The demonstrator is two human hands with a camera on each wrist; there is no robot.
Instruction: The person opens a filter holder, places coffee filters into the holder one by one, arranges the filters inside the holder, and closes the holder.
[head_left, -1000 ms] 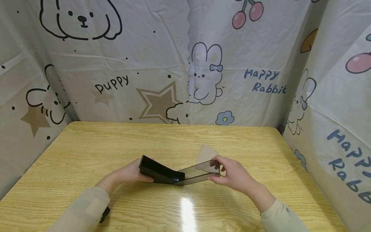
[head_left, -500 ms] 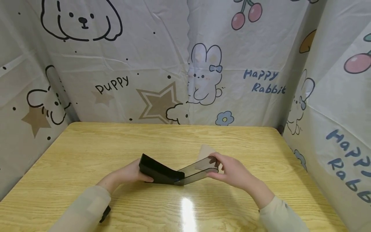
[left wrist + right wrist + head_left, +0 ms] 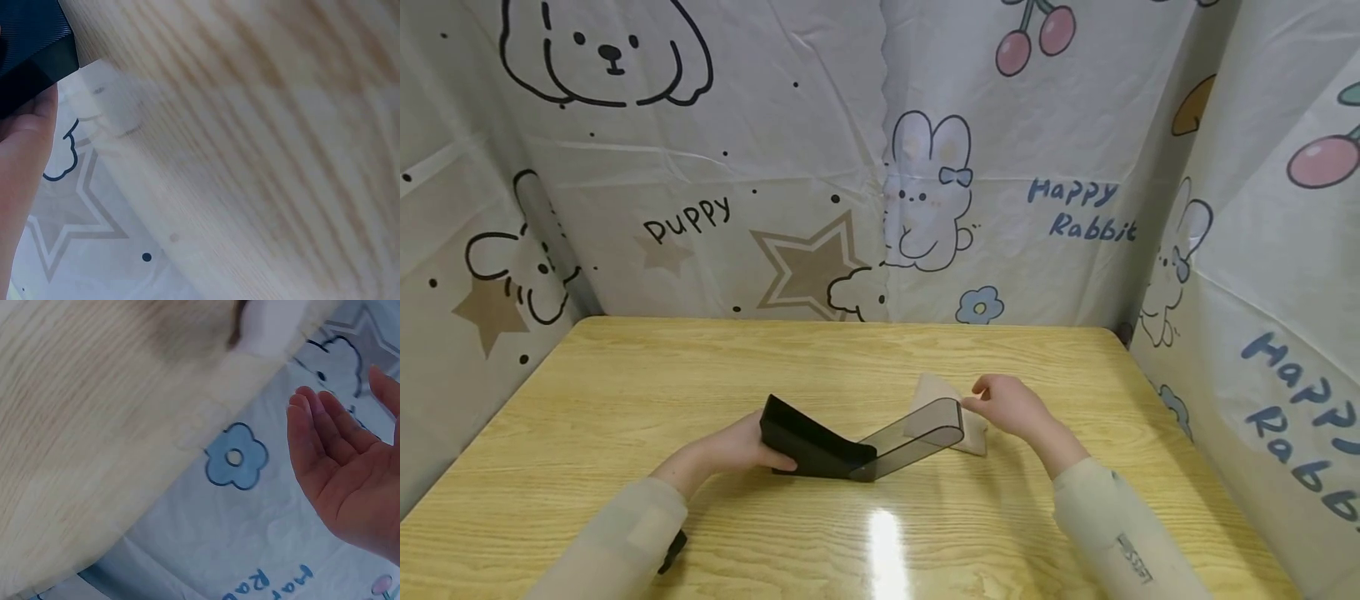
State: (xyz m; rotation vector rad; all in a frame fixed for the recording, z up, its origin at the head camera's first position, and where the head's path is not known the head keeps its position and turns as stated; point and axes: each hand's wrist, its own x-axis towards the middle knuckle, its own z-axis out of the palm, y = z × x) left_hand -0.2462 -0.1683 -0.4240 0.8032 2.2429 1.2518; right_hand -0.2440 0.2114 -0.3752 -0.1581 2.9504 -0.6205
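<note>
In the head view my left hand (image 3: 741,446) grips a black box (image 3: 816,442), thumb on its near side. The box stands tilted, and a smoky see-through lid (image 3: 917,435) extends from its right end, raised toward the right. The left wrist view shows the ribbed end of the black box (image 3: 37,44) over part of the left hand (image 3: 28,147). My right hand (image 3: 1011,406) is just beyond the lid's far end, fingers loosely bent, holding nothing; I cannot tell whether a fingertip touches the lid. Its palm and relaxed fingers show in the right wrist view.
Behind the lid lies a beige, flat, folded piece (image 3: 936,390), partly hidden by it. A small black object (image 3: 673,552) shows beside my left sleeve. The wooden table (image 3: 737,358) is bounded by a printed cloth (image 3: 700,275) at the back and sides.
My right hand has let go of the lid's end and drawn back up and to the right. The lid tilted up slightly before that. My left hand and the black box stay nearly still.
</note>
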